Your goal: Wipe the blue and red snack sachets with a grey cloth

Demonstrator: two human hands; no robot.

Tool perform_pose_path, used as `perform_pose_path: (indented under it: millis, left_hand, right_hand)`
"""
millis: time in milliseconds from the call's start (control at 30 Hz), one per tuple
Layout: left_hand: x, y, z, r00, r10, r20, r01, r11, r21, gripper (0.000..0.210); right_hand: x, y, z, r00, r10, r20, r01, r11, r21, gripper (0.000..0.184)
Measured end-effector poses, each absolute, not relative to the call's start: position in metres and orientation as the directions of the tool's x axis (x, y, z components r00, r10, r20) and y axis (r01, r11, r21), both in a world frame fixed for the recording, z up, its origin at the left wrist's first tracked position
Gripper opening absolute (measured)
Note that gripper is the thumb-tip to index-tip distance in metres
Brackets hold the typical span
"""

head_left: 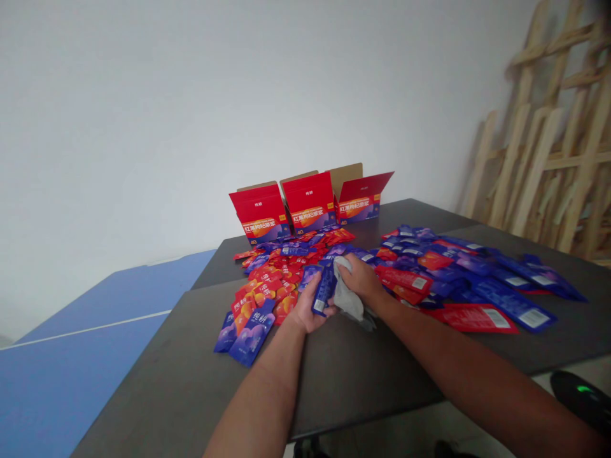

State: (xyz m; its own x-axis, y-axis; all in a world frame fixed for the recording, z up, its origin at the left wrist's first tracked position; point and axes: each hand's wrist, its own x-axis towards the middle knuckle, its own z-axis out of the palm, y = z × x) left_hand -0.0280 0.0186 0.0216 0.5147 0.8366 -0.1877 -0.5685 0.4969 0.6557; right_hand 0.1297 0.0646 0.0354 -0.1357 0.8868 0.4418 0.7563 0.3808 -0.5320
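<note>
My left hand [308,310] is closed on a blue pouch [324,289], its barcode side turned up, a little above the dark table. My right hand [357,278] grips a crumpled grey cloth [347,299] against the pouch's right side. Left of my hands lie red pouches [260,289] in a spread pile, with purple-blue pouches [252,334] at its near end. On the right is another heap, mostly blue pouches [506,299] with some red pouches [472,317] among them. The right fingertips are partly hidden by the cloth.
Three red-and-blue cartons [310,207] with raised flaps stand at the back of the dark table [363,388]. A blue table [95,324] with a white line is on the left. Wooden frames [539,146] lean on the wall at the right.
</note>
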Motion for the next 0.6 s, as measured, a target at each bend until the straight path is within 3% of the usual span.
perform_pose_path:
  millis: [100,167,300,433,500,600]
  left_hand:
    - [-0.032,0.017,0.028,0.561,0.818,-0.123,-0.607,0.508,0.611,0.047]
    - [-0.033,0.017,0.030,0.545,0.832,-0.107,-0.638,0.494,0.591,0.050]
    - [-0.036,0.020,0.028,0.460,0.880,-0.120,-0.695,0.441,0.569,0.046]
    - [-0.035,0.025,0.023,0.396,0.902,-0.171,-0.708,0.419,0.569,0.047]
    - [-0.034,0.026,0.021,0.411,0.890,-0.199,-0.676,0.444,0.588,0.048]
    - [-0.029,0.024,0.018,0.422,0.869,-0.257,-0.620,0.484,0.618,0.048]
  right_hand:
    - [0.134,0.067,0.038,-0.070,0.894,0.442,0.753,0.338,-0.564,0.029]
    - [0.133,0.062,0.038,-0.090,0.855,0.511,0.730,0.405,-0.550,0.029]
    - [0.123,0.038,0.036,-0.345,0.672,0.655,0.655,0.672,-0.345,0.026]
    - [0.108,0.016,0.031,-0.670,0.479,0.568,0.534,0.842,-0.080,0.020]
    - [0.104,0.013,0.029,-0.719,0.446,0.533,0.515,0.857,-0.024,0.016]
    - [0.103,0.016,0.028,-0.638,0.525,0.563,0.593,0.801,-0.075,0.015]
